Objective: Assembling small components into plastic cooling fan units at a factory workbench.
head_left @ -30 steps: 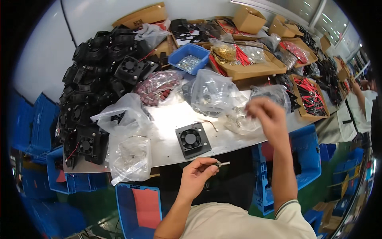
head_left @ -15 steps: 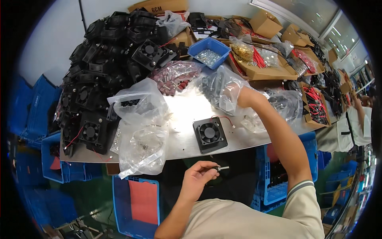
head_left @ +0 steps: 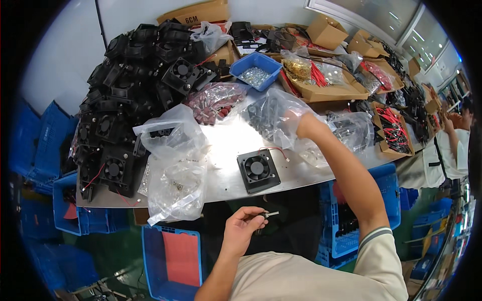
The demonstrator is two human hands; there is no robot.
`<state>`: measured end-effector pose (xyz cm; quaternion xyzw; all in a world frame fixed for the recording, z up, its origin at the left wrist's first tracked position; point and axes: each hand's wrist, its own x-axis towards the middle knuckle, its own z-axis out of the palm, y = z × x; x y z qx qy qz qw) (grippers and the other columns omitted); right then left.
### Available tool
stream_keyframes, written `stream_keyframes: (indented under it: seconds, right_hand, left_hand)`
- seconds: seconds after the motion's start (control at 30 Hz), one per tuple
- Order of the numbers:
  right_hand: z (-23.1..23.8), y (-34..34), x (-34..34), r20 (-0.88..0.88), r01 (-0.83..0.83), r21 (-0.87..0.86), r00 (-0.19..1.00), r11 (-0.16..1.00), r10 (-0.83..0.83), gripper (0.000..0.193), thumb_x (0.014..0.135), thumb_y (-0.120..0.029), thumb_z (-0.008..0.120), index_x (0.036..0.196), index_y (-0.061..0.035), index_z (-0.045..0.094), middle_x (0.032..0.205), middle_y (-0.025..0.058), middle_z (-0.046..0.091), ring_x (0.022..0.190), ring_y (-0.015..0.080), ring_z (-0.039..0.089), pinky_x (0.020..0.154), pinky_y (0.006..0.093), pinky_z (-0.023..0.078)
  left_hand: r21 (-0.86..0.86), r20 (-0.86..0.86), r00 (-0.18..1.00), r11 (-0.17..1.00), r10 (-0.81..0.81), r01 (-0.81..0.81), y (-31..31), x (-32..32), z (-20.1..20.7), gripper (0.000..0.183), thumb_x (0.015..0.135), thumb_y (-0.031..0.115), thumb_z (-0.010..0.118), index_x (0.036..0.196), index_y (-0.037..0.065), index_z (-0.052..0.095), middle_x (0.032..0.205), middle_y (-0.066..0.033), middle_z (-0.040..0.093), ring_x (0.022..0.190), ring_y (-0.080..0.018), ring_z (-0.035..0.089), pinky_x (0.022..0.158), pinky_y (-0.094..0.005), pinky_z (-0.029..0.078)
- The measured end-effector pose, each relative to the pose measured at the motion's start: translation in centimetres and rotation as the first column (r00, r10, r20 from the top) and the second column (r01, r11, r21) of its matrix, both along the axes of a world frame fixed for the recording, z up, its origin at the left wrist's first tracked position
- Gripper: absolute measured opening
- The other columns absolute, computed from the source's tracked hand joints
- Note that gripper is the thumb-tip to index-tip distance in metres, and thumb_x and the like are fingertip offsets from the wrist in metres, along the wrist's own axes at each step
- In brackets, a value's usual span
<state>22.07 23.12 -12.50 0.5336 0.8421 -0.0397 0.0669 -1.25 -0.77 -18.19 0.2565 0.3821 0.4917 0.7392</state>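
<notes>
Right hand (head_left: pixel 305 124) was moved into clear plastic bag (head_left: pixel 262 111) behind square black fan (head_left: pixel 258 170), fingers indiscernible; silver rod (head_left: pixel 271 214) pinched by left hand (head_left: pixel 241 230).

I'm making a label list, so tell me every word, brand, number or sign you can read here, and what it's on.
Brown cardboard flap at the back: short dark printing, legible, but I won't copy it out.
Upright blue crate at far left: faint pale marking, too small to read.
Black fan unit near the front edge: no print I can make out.
Elsewhere, I can make out no other text.
</notes>
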Motion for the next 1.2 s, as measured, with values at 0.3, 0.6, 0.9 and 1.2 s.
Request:
stream_keyframes:
  seconds: [0.3, 0.6, 0.9, 1.2]
  right_hand:
    - [3.0, -3.9, 6.1, -0.952, 0.020, -0.272, 0.137, 0.962, -0.272, 0.030, 0.090, -0.004, 0.059, 0.118, 0.0051, 0.058, 0.105, 0.0101, 0.065, 0.094, 0.0210, 0.065, 0.082, 0.0292, 0.054]
    - [0.6, -16.7, 5.7, -0.650, -0.121, -0.499, -0.602, 0.858, -0.463, 0.035, 0.093, 0.002, 0.053, 0.128, 0.0057, 0.053, 0.118, 0.0207, 0.062, 0.107, 0.0243, 0.064, 0.085, 0.0260, 0.056]
    - [-2.9, -21.8, 1.8, -0.741, -0.005, -0.560, -0.444, 0.828, -0.504, 0.028, 0.088, 0.005, 0.057, 0.116, 0.0037, 0.061, 0.113, 0.0143, 0.065, 0.102, 0.0223, 0.065, 0.087, 0.0303, 0.053]
    - [-3.5, -21.8, -0.4, -0.920, 0.052, -0.363, -0.175, 0.930, -0.350, 0.022, 0.084, 0.003, 0.066, 0.106, 0.0030, 0.065, 0.102, 0.0077, 0.065, 0.090, 0.0134, 0.063, 0.080, 0.0251, 0.051]
  left_hand:
    - [-0.020, -0.029, 1.000, 1.000, 0.001, -0.002, -0.1, 1.2, 0.9, 0.017, 0.088, -0.003, 0.060, 0.105, 0.000, 0.061, 0.096, -0.0092, 0.066, 0.081, -0.0150, 0.066, 0.072, -0.0234, 0.055]
    - [-0.005, 0.003, 1.000, 1.000, 0.013, -0.013, 1.2, 3.8, 0.9, 0.017, 0.090, 0.003, 0.062, 0.106, 0.000, 0.059, 0.094, -0.0092, 0.064, 0.080, -0.0159, 0.062, 0.070, -0.0250, 0.052]
    - [-0.050, 0.006, 0.998, 0.997, 0.056, -0.055, 1.7, 6.3, 0.6, 0.022, 0.091, 0.003, 0.062, 0.113, -0.002, 0.060, 0.099, -0.0082, 0.064, 0.085, -0.0148, 0.065, 0.074, -0.0234, 0.055]
    - [-0.063, 0.029, 0.993, 0.992, 0.110, -0.108, 1.5, 6.0, 0.5, 0.021, 0.090, 0.003, 0.063, 0.110, -0.001, 0.060, 0.098, -0.0077, 0.065, 0.082, -0.0131, 0.065, 0.075, -0.0232, 0.056]
